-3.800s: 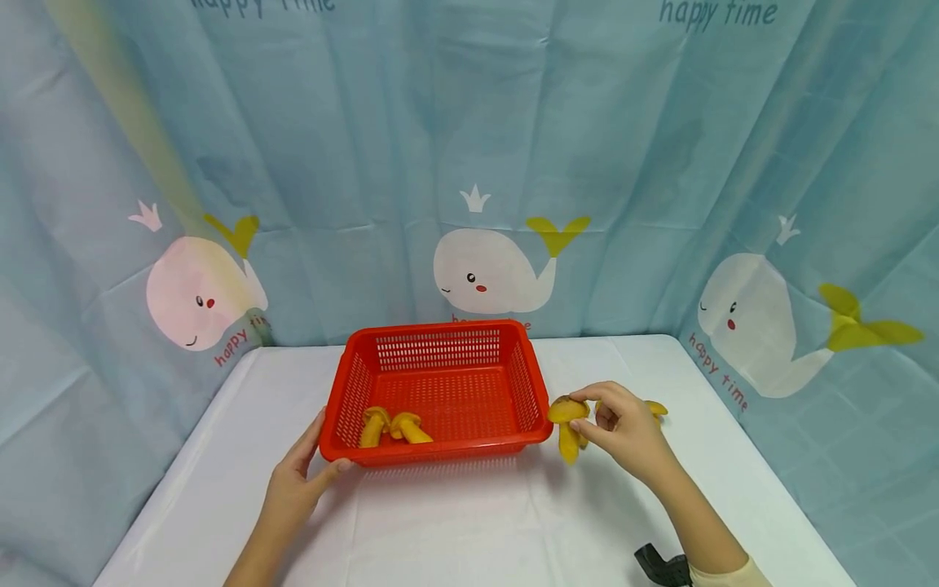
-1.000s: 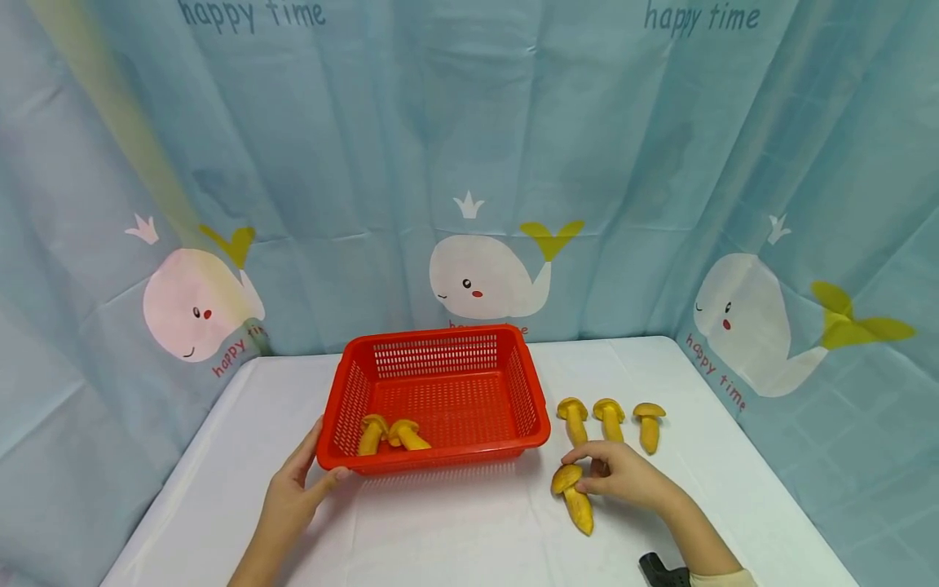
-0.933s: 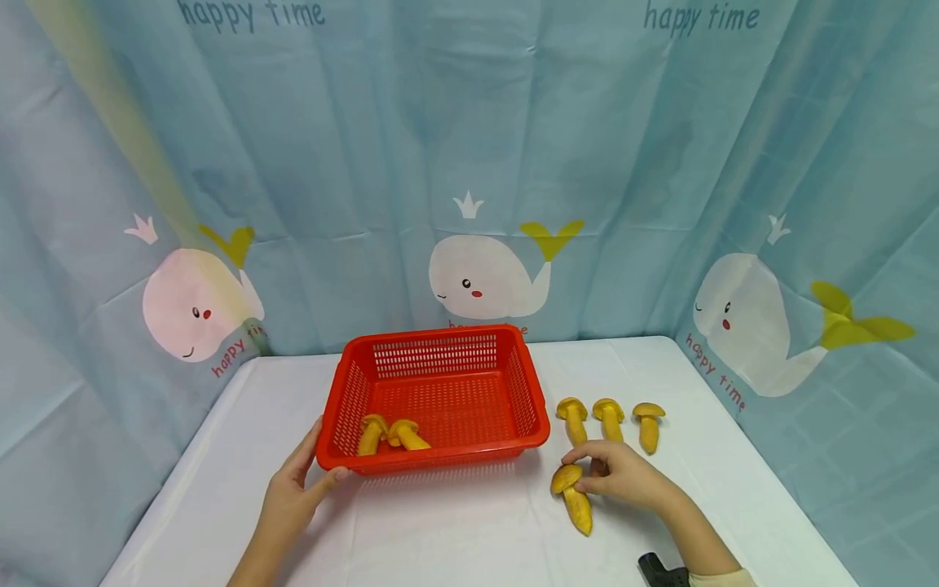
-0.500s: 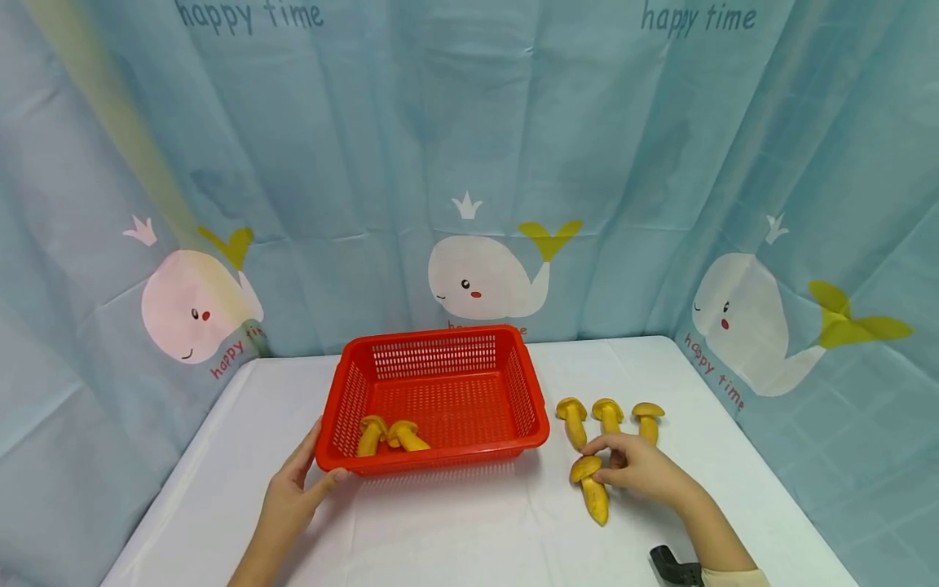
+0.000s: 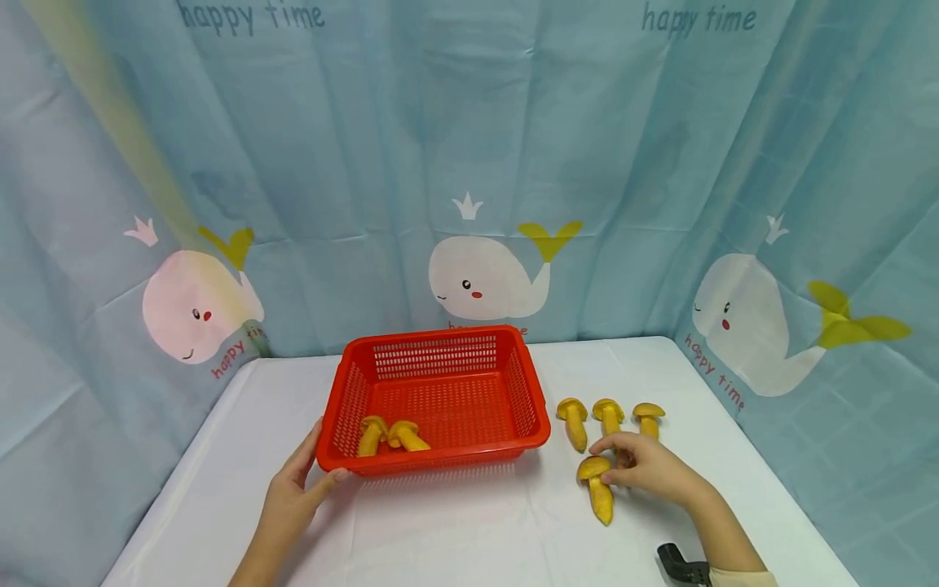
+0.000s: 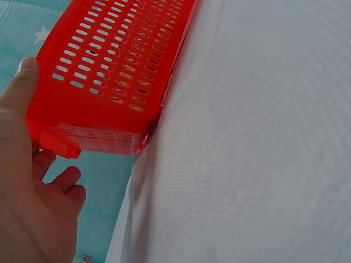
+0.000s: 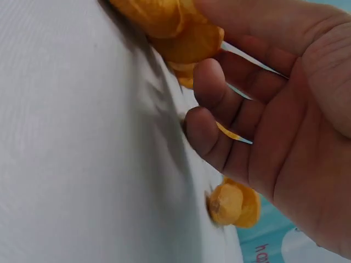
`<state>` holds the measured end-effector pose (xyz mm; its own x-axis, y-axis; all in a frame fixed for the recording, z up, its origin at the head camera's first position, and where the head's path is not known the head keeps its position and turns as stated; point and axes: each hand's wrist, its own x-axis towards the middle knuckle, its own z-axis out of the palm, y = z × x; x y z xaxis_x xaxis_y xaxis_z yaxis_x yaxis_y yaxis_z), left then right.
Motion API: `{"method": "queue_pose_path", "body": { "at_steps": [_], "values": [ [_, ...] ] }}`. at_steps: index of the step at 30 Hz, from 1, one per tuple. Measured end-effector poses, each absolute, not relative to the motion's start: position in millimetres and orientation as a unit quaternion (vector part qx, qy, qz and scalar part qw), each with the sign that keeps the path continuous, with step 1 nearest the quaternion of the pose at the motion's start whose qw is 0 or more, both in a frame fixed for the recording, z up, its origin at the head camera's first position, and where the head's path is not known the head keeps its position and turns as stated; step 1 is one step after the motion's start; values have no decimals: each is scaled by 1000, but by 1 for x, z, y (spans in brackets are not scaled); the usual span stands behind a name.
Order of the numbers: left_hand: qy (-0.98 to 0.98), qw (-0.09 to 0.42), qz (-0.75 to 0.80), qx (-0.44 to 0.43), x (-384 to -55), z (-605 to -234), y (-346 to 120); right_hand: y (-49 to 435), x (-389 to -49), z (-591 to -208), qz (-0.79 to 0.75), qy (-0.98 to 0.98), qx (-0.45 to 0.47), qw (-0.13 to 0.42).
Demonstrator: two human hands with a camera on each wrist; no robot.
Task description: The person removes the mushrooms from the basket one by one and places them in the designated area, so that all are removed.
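Note:
My right hand pinches a yellow mushroom near its cap, the stem pointing toward me on the white table. In the right wrist view the thumb lies against the cap, and the index fingertip is hidden. Behind that hand lie three more mushrooms in a row: the left one, the middle one and the right one, the last two partly covered. My left hand holds the near left corner of a red slotted basket, thumb and fingers about its rim. Two mushrooms lie inside the basket at front left.
The white-covered table ends at the back against a light blue curtain printed with whales. Similar curtain hangs at both sides. A black strap piece is at my right wrist.
The right hand has brought a mushroom down to the near right of the basket, then moved it right, below the row. The left hand and basket have stayed nearly still.

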<state>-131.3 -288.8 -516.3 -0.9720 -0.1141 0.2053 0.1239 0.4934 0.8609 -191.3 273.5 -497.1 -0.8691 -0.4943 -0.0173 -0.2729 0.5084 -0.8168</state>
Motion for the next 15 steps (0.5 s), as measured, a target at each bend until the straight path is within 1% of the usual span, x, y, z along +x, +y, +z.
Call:
{"method": "queue_pose_path", "body": {
  "at_steps": [4,8,15],
  "values": [
    [-858,122,-498,-10,-132,-516,-288,266,-189,-486,-442,860,-232,103],
    [-862,124,-491,-3,-133,-516,-288,252,-190,-467,-432,868,-235,77],
    [-862,114,-494,9,-130,-513,-289,222,-197,-433,-416,873,-252,49]
  ]
}}
